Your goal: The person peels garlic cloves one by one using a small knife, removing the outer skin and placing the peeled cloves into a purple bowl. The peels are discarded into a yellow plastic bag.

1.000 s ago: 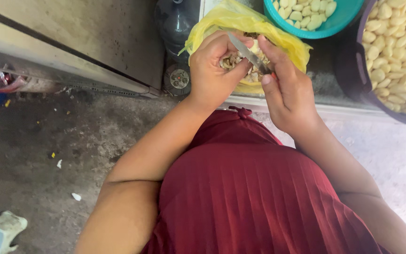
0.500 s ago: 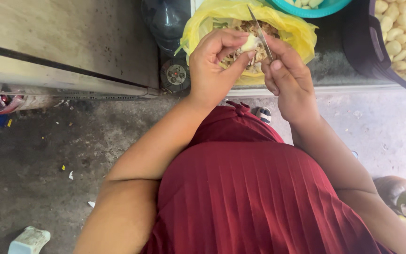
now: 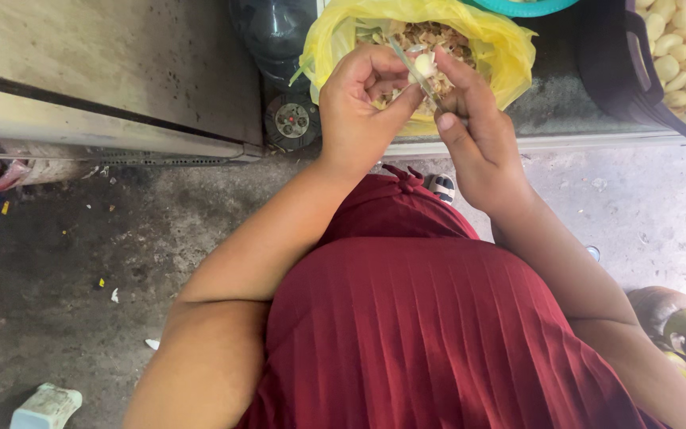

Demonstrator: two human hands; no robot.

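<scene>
Top centre: left hand (image 3: 359, 107) pinches garlic clove (image 3: 425, 63). Right hand (image 3: 474, 127) closed on thin knife (image 3: 413, 70), probably. Yellow bag (image 3: 510, 48) of peels beneath.

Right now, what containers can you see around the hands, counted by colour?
Yellow bag of peelings, below the left hand and right hand: 1
Teal bowl: 1
Dark basin of peeled cloves: 1
Clear plastic bottle: 1
Total: 4

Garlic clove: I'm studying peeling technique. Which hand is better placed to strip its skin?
Probably the right hand: it holds the knife against the garlic clove, which the left hand grips.
</scene>
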